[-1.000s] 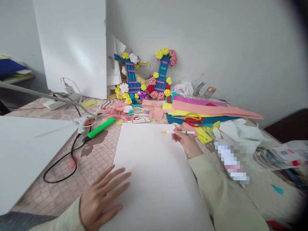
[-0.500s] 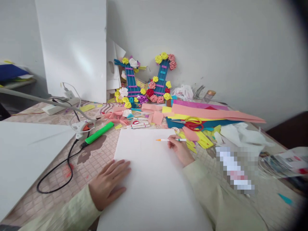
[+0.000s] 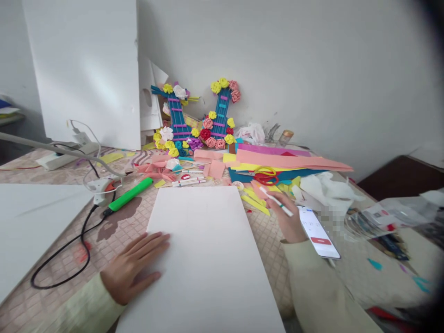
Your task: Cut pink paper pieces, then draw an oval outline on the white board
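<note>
A large white board [image 3: 204,259] lies in front of me on the table. My left hand [image 3: 138,261] rests flat on its left edge, fingers stretched out and holding nothing. To the right of the board, my right hand [image 3: 287,219] is closed around a white marker pen [image 3: 277,202] with a green band. The pen slants, its narrow end pointing up and left; whether that end is capped I cannot tell. Just beside the right hand lies a phone [image 3: 321,236] with its screen lit. Scissors [image 3: 266,175] with red and yellow handles sit beyond the hand on coloured paper.
Two blue guitar-like shapes with paper flowers [image 3: 220,115] lean at the wall. Pink paper strips [image 3: 294,160] and white tissue [image 3: 324,187] lie at the back right. On the left are a green stick [image 3: 132,194], a black cable [image 3: 83,236] and another white board [image 3: 31,231].
My right hand has moved right, off the board and beside the phone, with the marker pen now slanted instead of level. The view has turned slightly right. My left hand still lies on the board.
</note>
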`<state>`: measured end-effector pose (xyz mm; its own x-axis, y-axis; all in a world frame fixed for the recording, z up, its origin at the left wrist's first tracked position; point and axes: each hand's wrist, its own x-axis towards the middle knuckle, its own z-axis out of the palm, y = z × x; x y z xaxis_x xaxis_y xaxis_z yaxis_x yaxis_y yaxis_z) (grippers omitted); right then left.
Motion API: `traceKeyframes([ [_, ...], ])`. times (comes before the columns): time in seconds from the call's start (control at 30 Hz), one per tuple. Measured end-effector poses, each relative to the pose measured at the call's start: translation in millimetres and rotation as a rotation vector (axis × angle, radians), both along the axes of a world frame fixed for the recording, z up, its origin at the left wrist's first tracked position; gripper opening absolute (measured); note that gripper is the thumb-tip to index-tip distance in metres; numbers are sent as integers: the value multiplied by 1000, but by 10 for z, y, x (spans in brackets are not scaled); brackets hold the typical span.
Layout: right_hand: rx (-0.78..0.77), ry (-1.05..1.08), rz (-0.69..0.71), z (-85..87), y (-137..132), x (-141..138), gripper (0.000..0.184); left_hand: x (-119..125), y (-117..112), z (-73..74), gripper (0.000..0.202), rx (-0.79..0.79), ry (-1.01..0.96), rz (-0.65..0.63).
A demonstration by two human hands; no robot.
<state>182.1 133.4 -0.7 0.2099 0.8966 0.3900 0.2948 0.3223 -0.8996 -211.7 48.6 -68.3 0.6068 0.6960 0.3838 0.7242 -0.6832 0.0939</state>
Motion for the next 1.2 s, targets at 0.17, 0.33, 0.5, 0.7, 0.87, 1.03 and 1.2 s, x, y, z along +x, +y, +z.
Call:
traceKeyframes([
  [0.17, -33, -406, 148, -392, -71, 114, 33, 4, -10, 1, 53, -3, 11, -2],
  [0.33, -12, -555, 187, -616, -15, 94, 26, 2, -42, 18, 53, -19, 43, 10],
  [0.5, 46, -676, 245, -696, 13, 71, 27, -3, -72, 52, 52, -13, 55, 10],
  [0.7, 119, -785, 234, -768, 6, 67, 32, -15, -48, 99, 48, -2, 97, 11],
  [0.87, 108, -717, 160, -730, -59, 45, 35, 7, 39, 179, 44, 48, 62, -19],
  [1.03, 70, -701, 68, -717, -109, 41, 29, 80, 270, 137, 42, 62, -20, -63],
  [1.2, 20, -705, -32, -565, -156, 147, 23, 48, 590, -20, 35, 123, -89, 21],
])
